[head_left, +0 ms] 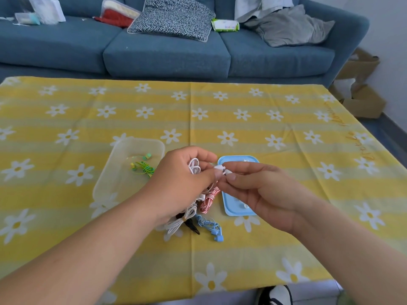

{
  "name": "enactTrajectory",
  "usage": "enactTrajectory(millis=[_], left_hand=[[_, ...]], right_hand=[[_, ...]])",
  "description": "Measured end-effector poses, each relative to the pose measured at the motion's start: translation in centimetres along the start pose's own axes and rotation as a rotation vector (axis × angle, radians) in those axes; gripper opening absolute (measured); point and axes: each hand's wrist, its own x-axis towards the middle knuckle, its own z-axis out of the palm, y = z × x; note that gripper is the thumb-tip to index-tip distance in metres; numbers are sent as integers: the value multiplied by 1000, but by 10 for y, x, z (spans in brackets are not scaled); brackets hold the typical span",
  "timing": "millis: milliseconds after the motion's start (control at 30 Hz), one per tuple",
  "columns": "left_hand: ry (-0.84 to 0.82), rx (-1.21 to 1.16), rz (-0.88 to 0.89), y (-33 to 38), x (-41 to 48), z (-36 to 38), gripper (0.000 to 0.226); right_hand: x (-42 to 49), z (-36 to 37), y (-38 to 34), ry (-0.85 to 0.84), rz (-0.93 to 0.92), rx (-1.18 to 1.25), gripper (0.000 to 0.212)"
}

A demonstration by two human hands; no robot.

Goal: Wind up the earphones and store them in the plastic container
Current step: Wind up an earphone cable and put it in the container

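I sat at a table spread with a yellow striped cloth [220,119] printed with white daisies, and beyond its far edge ran a blue sofa [167,53] littered with a black-and-white patterned cushion [174,18], a grey cushion [290,27] and a green pack of wipes [225,25]; cardboard boxes [363,102] sat on the floor to the right. The clear plastic container [123,150] stood open on the cloth to my left with wound green earphones [143,168] already inside, and its pale blue lid [233,208] lay just to the right. I held the white earphones [195,169] above the gap between them: my left hand [180,183] was curled round the looped cable, while my right hand [259,190] pinched the two buds between thumb and forefinger. Below my hands lay a red-and-white bundle [208,199], blue earphones [211,226], a tied white bundle [178,223] and a black one [191,227], touching one another.
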Motion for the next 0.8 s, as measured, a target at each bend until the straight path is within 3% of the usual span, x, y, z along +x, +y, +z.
enactTrajectory(millis=[100,333,567,667,800], left_hand=[[20,-68,-22,-1,2,-1,10],[-17,-125,-50,-3,-1,7,8],[46,-236,-126,-7,0,29,7],[46,-233,-164,-12,1,37,8],[-3,-173,-191,-20,-3,45,9]], right_hand=[[1,0,0,9,-21,-25,30],[-4,2,-2,102,-222,-450,40],[-9,-11,-7,270,-389,-687,26],[-8,-38,-12,379,-388,-735,9],[-8,-71,-12,453,-282,-890,8]])
